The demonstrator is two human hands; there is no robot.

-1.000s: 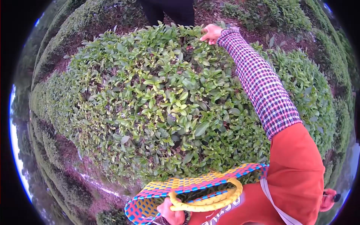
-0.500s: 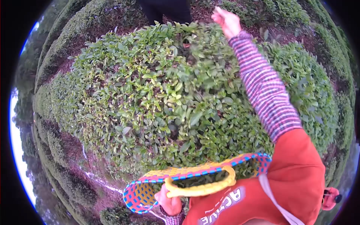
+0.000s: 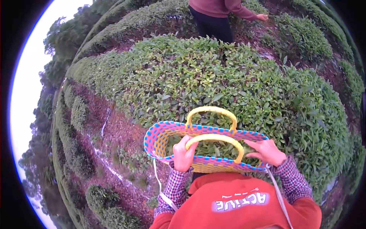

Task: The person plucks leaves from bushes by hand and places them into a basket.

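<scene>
A woven basket (image 3: 152,142) in pink, blue and yellow hangs at my front, its mouth facing up. Green leaves (image 3: 217,148) lie inside. My left hand (image 3: 183,153) is closed around the left end of the near yellow handle (image 3: 219,137). The far yellow handle (image 3: 211,109) stands up from the opposite rim. At the basket's right end, my right hand (image 3: 268,152) reaches over the rim with fingers apart, pointing into the opening. I see nothing held in it. White straps (image 3: 162,189) run from the basket's ends toward my body.
A dense, leafy hedge-like bush (image 3: 198,78) spreads just beyond the basket. Behind it stands a person in a pink top (image 3: 213,7) with one arm out. Reddish ground (image 3: 122,145) and more bush rows (image 3: 78,152) lie to the left.
My right hand has come back from the far side of the bush to the basket. The view has tilted up, showing more of the other person. My left hand still grips the handle.
</scene>
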